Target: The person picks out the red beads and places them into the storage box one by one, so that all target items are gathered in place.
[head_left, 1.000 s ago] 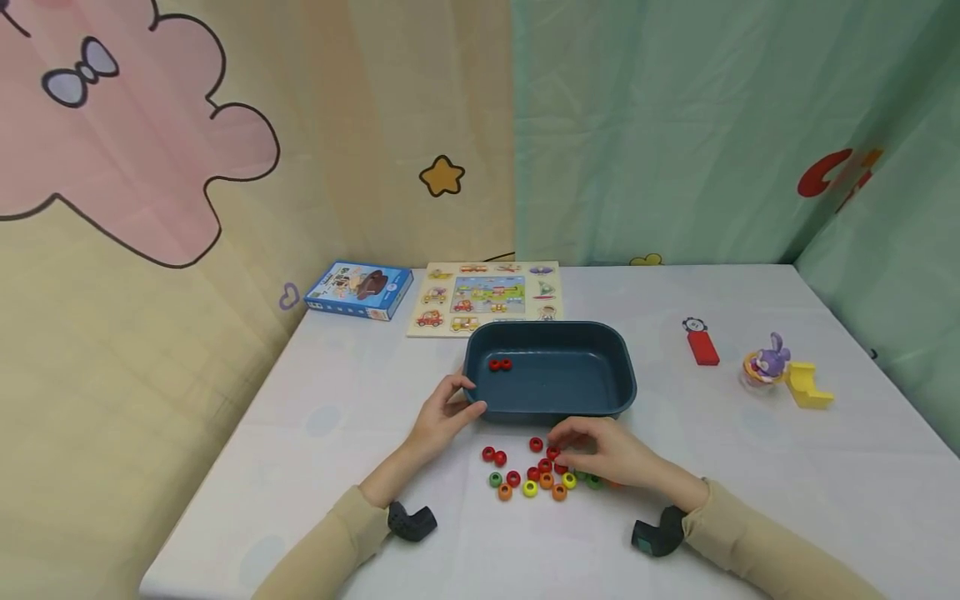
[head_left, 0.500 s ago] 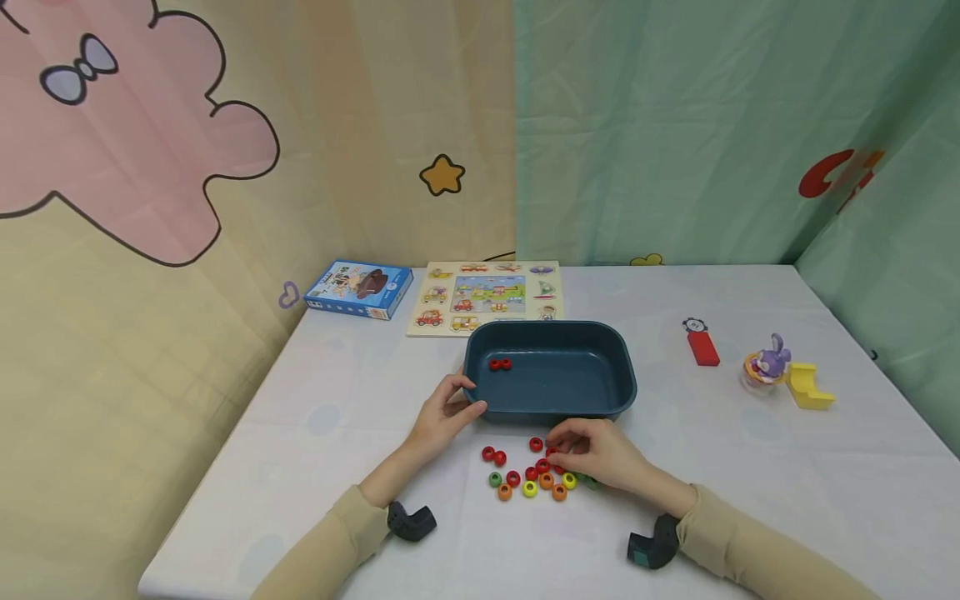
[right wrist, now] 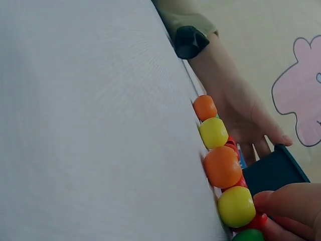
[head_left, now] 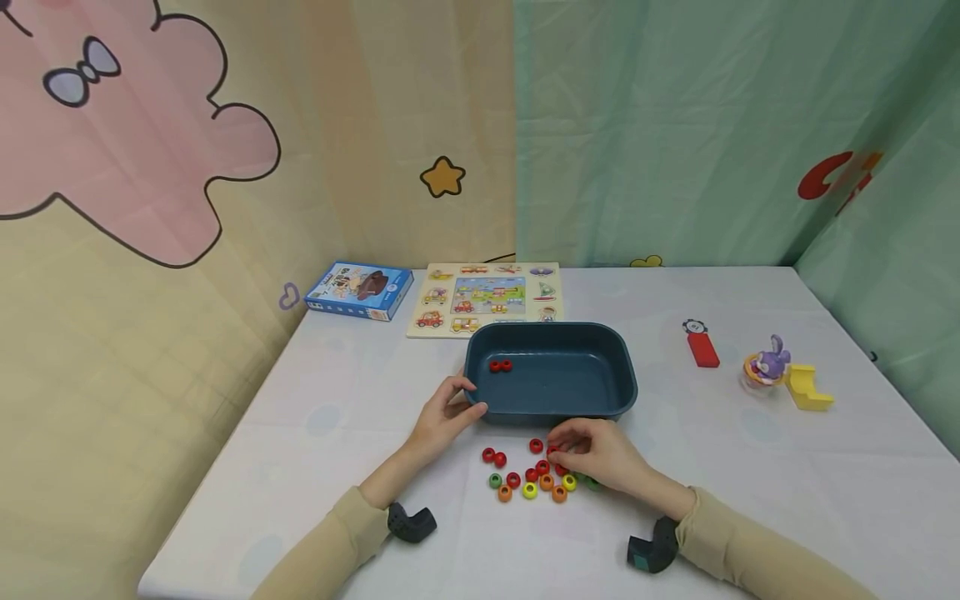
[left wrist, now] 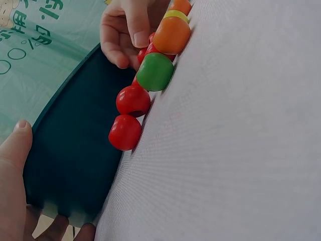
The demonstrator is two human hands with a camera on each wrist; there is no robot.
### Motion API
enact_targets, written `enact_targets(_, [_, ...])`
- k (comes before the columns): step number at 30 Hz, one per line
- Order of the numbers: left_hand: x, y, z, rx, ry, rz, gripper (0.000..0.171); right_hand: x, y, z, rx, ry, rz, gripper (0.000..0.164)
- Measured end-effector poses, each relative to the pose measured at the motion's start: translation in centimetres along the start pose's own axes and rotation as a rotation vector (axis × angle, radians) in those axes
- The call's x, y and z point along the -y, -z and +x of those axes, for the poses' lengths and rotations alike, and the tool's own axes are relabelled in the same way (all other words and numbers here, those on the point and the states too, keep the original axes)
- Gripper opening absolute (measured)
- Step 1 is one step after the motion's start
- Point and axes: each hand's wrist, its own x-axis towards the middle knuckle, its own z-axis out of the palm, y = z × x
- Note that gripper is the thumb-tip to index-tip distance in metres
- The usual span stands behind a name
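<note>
A dark blue tray with two red beads inside stands mid-table. My left hand holds its near left corner, thumb at the rim and the other fingers round the outside. In front of the tray lies a loose group of red, orange, yellow and green beads. My right hand is low over the right part of this group, with thumb and fingertips closed on a red bead. A yellow bead sits beside the right thumb. Several green beads are partly hidden under the right hand.
Behind the tray are a wooden picture puzzle board and a blue box. To the right lie a red block with a character head, a purple rabbit toy and a yellow step-shaped piece. Curtains hang behind the table.
My right hand has shifted slightly left, and a few red beads by its fingertips have slid a little left with it. The left hand and tray have stayed in place.
</note>
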Motion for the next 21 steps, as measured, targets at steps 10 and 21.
enact_targets(10, [0.0, -0.1, 0.0, -0.002, -0.015, 0.007, 0.032, 4.5, 3.0, -0.4, -0.029, 0.160, 0.033, 0.026])
enact_targets(21, [-0.1, -0.1, 0.0, 0.009, 0.000, 0.005, 0.032, 7.6, 9.3, 7.6, 0.031, 0.228, 0.076, 0.029])
